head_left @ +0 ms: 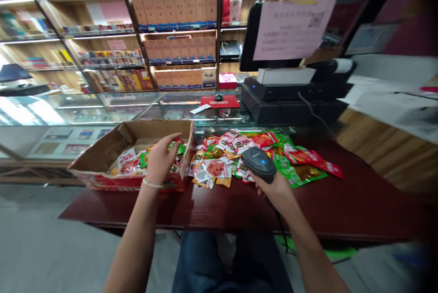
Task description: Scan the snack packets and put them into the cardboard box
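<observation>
My right hand point(273, 188) is wrapped round the handle of a black barcode scanner point(259, 164) with a small blue light on top. The scanner is over the near side of a pile of small snack packets point(215, 167), red, green, white and orange. My left hand point(162, 158), with a pale band at the wrist, is over the right part of an open cardboard box point(99, 154). Its thumb and forefinger are apart, and green packet wrapping shows between and beside them. More packets point(128, 163) lie inside the box; my hand hides some of them.
Behind the dark red table point(219, 213) runs a glass counter point(137, 106) with a red mat point(227, 101) and a mouse point(218, 97). A monitor point(248, 39) with a taped paper stands over a black cash drawer point(290, 109). The scanner's cable hangs over the table's front edge.
</observation>
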Demonstrator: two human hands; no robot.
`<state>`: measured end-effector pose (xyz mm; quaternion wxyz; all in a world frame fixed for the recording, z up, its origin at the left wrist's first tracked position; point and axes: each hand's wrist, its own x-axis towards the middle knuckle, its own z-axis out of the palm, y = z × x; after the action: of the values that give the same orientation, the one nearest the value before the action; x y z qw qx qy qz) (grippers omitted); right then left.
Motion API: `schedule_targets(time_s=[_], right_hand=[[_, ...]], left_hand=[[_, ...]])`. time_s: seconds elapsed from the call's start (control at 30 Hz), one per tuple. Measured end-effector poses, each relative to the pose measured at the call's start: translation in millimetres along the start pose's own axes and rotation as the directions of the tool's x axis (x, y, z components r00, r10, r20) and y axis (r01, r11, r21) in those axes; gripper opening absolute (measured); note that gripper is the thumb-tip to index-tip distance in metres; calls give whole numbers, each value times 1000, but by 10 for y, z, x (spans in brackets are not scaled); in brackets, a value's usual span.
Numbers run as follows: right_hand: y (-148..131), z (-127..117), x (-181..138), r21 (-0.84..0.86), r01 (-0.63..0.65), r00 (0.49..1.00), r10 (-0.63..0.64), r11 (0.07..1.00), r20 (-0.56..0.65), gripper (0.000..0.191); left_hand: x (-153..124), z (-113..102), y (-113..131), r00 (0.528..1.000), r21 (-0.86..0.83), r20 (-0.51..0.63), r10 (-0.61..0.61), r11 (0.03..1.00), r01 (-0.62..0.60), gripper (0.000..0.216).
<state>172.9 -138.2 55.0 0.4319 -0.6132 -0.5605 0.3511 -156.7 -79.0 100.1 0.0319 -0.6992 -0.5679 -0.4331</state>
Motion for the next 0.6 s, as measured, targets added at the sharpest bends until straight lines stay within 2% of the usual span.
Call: schedule_targets(time_s=[0.1,0.17,0.37,0.6], right_hand=[[161,-160,71,20,-24,998,25,1000,-56,35],[279,-294,122,45,-23,994,28,999,-107,38],[526,-775,227,102,-33,975,55,994,-217,39],[686,-1207,304,100,-38,956,66,994,-287,36]], left_hand=[[86,194,336,995,-79,7,96,992,-95,28],[144,424,563,989,-140,23,147,980,-143,27],[254,1382,1153,948,-272,143,285,932,-239,26],[325,2383,1708,887,-279,254,386,907,-315,29]])
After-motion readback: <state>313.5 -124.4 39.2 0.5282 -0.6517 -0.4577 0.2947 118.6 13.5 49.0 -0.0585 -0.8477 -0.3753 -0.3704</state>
